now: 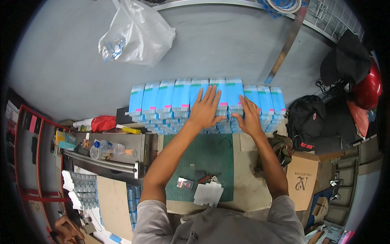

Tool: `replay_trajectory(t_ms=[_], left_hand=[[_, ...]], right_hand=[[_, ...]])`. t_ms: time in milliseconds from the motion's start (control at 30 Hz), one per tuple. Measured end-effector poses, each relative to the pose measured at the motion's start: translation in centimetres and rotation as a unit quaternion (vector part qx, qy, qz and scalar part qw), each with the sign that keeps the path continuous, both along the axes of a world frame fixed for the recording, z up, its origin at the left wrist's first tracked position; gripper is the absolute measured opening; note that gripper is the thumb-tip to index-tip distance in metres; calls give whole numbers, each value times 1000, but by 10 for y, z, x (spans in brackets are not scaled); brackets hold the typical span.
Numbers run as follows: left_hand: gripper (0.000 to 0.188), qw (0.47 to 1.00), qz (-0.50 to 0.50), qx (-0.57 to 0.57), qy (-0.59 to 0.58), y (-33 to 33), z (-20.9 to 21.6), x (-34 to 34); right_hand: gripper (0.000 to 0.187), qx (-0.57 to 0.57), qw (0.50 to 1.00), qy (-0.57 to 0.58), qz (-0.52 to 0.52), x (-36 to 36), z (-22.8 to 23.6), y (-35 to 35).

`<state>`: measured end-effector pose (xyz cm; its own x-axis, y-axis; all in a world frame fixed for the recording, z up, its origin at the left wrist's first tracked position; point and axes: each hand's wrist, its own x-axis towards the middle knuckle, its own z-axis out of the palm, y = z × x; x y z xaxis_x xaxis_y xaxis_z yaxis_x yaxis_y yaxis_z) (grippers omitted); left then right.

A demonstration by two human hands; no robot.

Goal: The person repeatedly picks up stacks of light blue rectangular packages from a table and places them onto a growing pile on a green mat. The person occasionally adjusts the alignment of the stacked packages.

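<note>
Against the grey wall stands a long row of blue packets in stacked bundles (162, 97), with clear edges and green and pink marks. My left hand (204, 110) lies over the middle bundles, its fingers stretched and pointing away from me, thumb out to the right. Just right of it, my right hand (249, 117) rests at the right side of a taller bundle (234, 92), fingers extended and thumb apart. Both hands touch the bundles without gripping anything that I can see. Lower layers of packets show beneath the top row.
A green cutting mat (199, 152) lies before me with a small box (185, 183) and a white card piece (208, 193). Bottles (109, 147) and more blue stacks are at left. A backpack (306, 118) and a cardboard box (302, 179) stand at right. Another person (66, 229) shows lower left.
</note>
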<state>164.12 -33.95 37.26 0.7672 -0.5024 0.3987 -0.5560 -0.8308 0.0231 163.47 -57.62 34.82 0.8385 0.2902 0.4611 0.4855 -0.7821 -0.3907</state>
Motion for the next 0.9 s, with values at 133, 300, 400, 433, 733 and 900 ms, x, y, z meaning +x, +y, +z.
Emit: replay_trajectory(t_ms=[133,300,400,433,733,900], left_hand=[[97,999,11,-31,-6,-7,10,-35],[92,988,20,-150,36,-5,-40,-172],[82,960,117,-201,154,2,-106,-306],[79,942,172,-217,192,5,-122,-353],[54,700,573,-398,156,58,-159,-590],[35,725,627,-278,-69,172,-163,-654]], right_hand=[[70,31,996,-76,15,-29,4,2],[62,88,992,-45,82,-141,-60,-28],[56,111,980,156,51,-234,-136,-45],[55,127,969,207,47,-268,-159,-46],[44,217,881,421,-11,-407,-214,-23],[42,221,902,371,-9,-400,-218,-16]])
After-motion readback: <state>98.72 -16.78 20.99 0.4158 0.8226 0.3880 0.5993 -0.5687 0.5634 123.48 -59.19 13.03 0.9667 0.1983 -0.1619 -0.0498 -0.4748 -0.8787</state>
